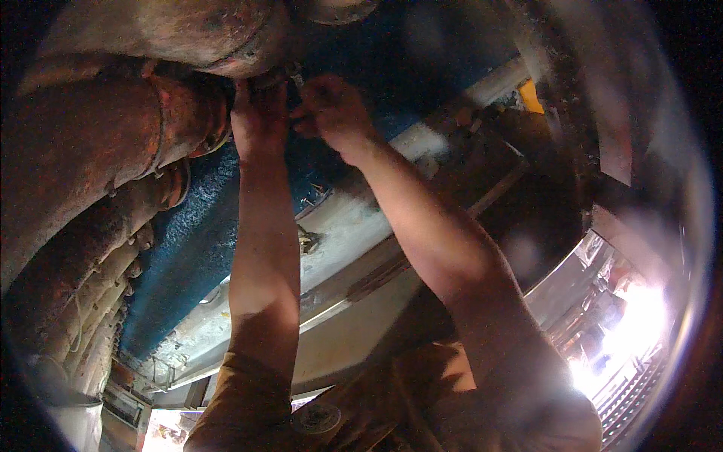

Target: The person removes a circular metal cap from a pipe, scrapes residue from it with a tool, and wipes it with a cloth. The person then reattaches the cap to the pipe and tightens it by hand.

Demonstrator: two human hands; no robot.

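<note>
Both my arms reach up to the far side, under a large rusty pipe point(181, 34). My left hand point(258, 124) is raised against the dark underside beside the pipe's end, and its fingers are lost in shadow. Close to its right, my right hand point(337, 113) has its fingers curled in, level with the left one. A small pale metal piece point(297, 78) shows between the two hands. Whatever the right fingers close on is hidden. A dark blue surface point(422, 56) lies behind both hands.
More rusty pipes with flanged ends point(90, 143) line the left side. A pale beam point(346, 226) runs diagonally behind my forearms, with small metal pins point(312, 194) near it. A yellow piece point(531, 96) is at the upper right. Bright light point(636, 324) glares at right.
</note>
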